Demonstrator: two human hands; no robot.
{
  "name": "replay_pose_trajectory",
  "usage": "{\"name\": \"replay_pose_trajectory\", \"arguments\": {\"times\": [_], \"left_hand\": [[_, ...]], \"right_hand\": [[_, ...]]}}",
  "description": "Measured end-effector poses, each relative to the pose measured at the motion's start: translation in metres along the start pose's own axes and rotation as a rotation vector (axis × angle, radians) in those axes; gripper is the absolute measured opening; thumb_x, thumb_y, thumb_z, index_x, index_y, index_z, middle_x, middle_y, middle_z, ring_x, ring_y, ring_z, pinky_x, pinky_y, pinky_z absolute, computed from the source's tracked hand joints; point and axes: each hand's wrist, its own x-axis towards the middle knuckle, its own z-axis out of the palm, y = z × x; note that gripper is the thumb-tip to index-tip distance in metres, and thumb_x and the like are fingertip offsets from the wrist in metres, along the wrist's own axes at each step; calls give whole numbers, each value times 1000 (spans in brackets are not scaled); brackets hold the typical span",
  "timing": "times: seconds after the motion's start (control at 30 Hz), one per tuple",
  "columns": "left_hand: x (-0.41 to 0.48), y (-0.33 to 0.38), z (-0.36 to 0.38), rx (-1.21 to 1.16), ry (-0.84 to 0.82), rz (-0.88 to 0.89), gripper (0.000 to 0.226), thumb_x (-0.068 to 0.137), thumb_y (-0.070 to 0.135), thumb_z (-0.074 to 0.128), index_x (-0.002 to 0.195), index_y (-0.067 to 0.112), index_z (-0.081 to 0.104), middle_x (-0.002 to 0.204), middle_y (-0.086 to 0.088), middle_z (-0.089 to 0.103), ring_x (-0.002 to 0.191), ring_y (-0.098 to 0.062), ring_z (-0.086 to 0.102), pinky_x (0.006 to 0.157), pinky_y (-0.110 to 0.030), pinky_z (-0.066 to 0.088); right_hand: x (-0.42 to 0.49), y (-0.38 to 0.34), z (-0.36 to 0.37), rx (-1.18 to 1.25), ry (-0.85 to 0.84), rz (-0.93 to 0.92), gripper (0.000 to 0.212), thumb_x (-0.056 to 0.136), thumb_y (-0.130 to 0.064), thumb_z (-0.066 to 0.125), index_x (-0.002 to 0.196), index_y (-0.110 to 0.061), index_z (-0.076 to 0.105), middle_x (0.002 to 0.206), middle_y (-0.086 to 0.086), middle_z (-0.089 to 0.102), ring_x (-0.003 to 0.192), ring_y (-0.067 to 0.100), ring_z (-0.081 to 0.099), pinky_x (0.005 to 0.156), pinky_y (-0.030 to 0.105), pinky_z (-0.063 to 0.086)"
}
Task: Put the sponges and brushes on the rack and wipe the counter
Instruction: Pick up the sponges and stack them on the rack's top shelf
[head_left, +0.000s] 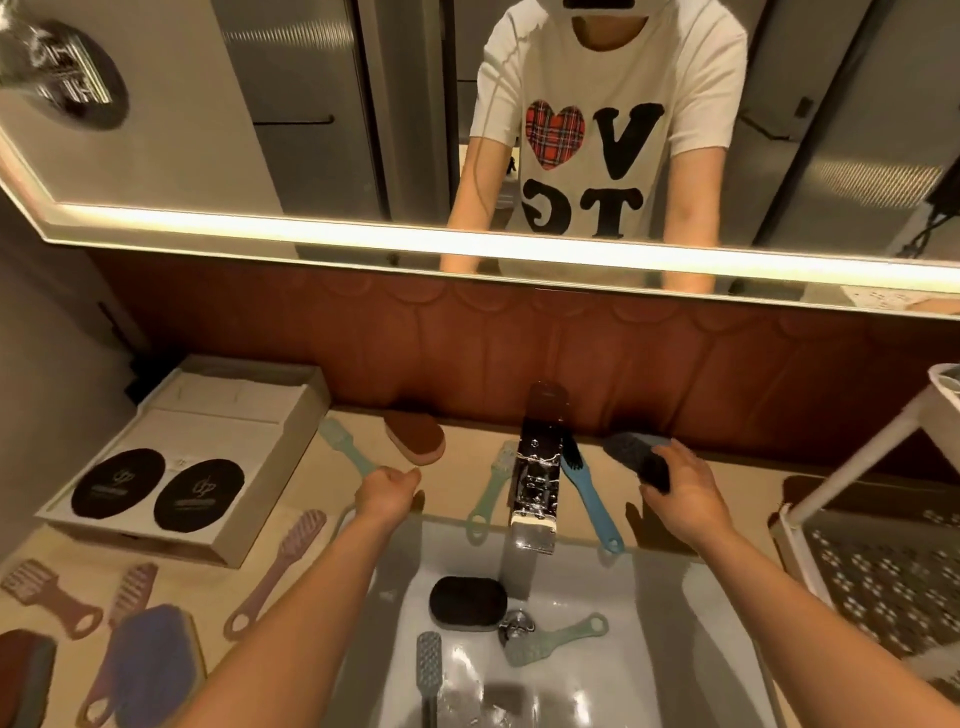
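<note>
Left hand (387, 493): your fingers curl round the handle tip of the pale green brush (340, 441) on the desk (452, 493); gripped so far out, it may swing loose.
Right hand (680, 488): your fingers pinch the dark sponge (636, 460) (just right of the tap (537, 467)); it may drop.
Rack (857, 460): far right; reaching across may knock the blue brush (587, 493) into the sink (649, 649).

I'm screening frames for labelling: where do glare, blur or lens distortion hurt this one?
Head view: the mirror's light strip is blown out and bowed by the wide-angle lens; head view, centre: glare sits on the chrome faucet and glossy sink; head view, lower left: the pink brushes look soft.
</note>
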Motion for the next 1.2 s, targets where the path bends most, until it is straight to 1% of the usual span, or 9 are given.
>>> {"name": "replay_pose_trajectory", "arguments": {"times": [0.07,0.17,0.27,0.37,0.5,0.87,1.03,1.13,1.2], "left_hand": [[16,3,3,106,-32,15,33,92,24,54,82,-7,57,106,-33,62,103,-45,57,88,-45,47],[35,11,8,223,-40,14,38,92,28,53,109,-6,53,118,-26,58,111,-39,54,88,-37,43],[55,22,15,285,-1,12,49,89,33,58,122,-2,50,127,-21,54,115,-37,51,93,-36,41],[68,29,22,398,105,63,63,88,34,60,133,-2,36,134,-22,45,125,-37,40,98,-39,36],[77,35,30,393,149,42,73,87,38,61,135,-2,23,137,-26,38,126,-41,37,100,-41,34],[101,31,40,351,135,-57,89,77,45,71,137,-5,28,139,-23,36,128,-37,36,102,-39,33],[106,26,34,296,108,-58,79,70,41,78,130,0,47,135,-19,48,126,-36,41,101,-38,37],[100,28,30,228,150,-17,68,74,29,77,128,1,47,131,-22,50,123,-38,44,101,-40,40],[92,28,26,221,169,-4,68,76,31,75,128,0,45,130,-22,51,122,-38,45,100,-42,41]], "right_hand": [[9,0,5,-47,12,17,61,86,-19,63,140,-12,36,155,7,22,140,27,23,111,37,25],[17,3,10,-98,29,48,64,87,-23,61,143,-13,31,156,6,20,139,28,24,110,39,27],[25,4,16,-214,74,67,63,88,-32,58,143,-15,31,150,7,34,133,30,31,104,40,31],[29,5,19,-259,129,69,55,89,-34,57,138,-14,40,138,11,47,123,33,38,96,41,35],[30,9,22,-285,167,50,45,87,-27,59,128,-11,51,122,16,55,112,36,45,86,43,38],[23,3,34,-258,48,38,36,83,-19,64,116,-11,53,112,14,60,101,34,57,80,37,45],[9,-8,58,-244,-27,70,35,84,-12,55,118,-16,49,117,10,61,102,32,60,75,33,46],[16,-7,51,-257,-83,89,35,85,-21,59,118,-16,48,117,12,62,103,35,59,75,33,46],[15,-9,47,-262,-110,88,36,86,-26,61,117,-15,48,118,11,61,104,35,57,76,33,45]]}}
